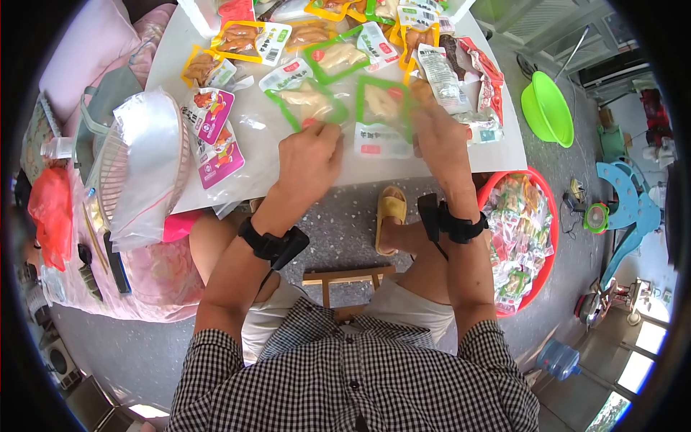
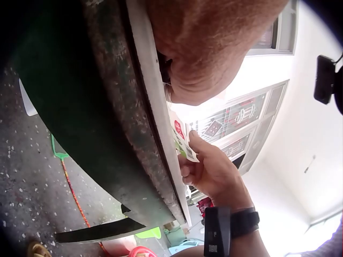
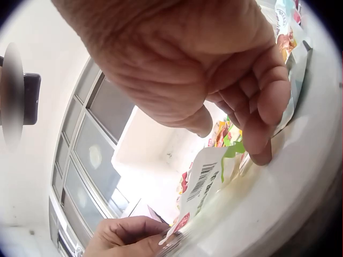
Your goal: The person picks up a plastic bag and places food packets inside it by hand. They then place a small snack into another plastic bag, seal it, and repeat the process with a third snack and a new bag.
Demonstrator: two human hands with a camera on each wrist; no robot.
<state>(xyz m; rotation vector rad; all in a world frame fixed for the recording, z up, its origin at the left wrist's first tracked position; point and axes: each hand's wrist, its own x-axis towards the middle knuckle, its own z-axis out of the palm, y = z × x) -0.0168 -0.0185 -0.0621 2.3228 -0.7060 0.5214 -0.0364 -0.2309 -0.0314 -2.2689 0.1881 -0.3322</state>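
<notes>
In the head view my left hand [image 1: 309,162] is at the front edge of the white table, fingers curled. The right wrist view shows this left hand [image 3: 128,238] pinching the edge of clear plastic film [image 3: 177,243] beside the label corner of a green-edged food packet [image 3: 201,176]. That packet [image 1: 381,108] lies flat between my hands, pale meat showing through its window, white label towards me. My right hand [image 1: 440,140] is over its right edge, thumb apart from loosely bent fingers. Another green-edged packet [image 1: 306,101] lies just beyond my left hand.
Yellow-edged packets [image 1: 248,39] and others crowd the table's far side. Two purple packets [image 1: 216,140] lie at left, near a basket [image 1: 111,173] with clear bags over it. A red tub [image 1: 551,245] full of small packets stands on the floor at right, below a green basin [image 1: 547,108].
</notes>
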